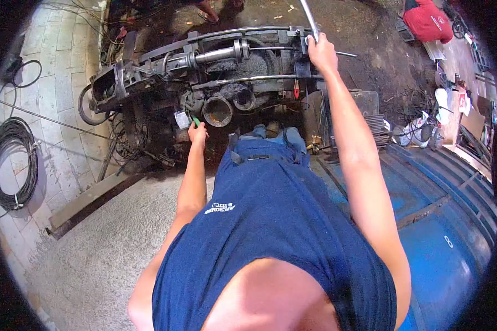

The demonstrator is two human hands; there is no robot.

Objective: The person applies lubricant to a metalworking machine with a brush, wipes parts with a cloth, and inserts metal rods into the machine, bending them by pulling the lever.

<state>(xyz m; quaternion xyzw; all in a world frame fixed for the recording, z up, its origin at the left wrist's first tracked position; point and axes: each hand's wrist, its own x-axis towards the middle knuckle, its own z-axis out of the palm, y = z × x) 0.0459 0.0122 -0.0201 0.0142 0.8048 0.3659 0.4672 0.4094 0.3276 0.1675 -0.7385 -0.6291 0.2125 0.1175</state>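
My right hand (322,52) is closed around a long silver metal bar (308,15) that points up and away from the machine's right end. My left hand (198,132) is closed on a small green object (196,121), perhaps a handle; its full shape is hidden. Just above the left hand lies a wide round metal tube (217,111), with a smaller one (244,99) beside it. A whitish container or box (181,119) is left of the green object. In front of me stretches a dark, greasy machine (160,74) with long rails and a bright metal shaft (215,55).
A coil of black cable (14,163) hangs on the tiled wall at left. To the right lies a big blue metal surface (425,220). A red-handled tool (296,89) hangs on the machine. Another person in a red shirt (429,22) is at upper right.
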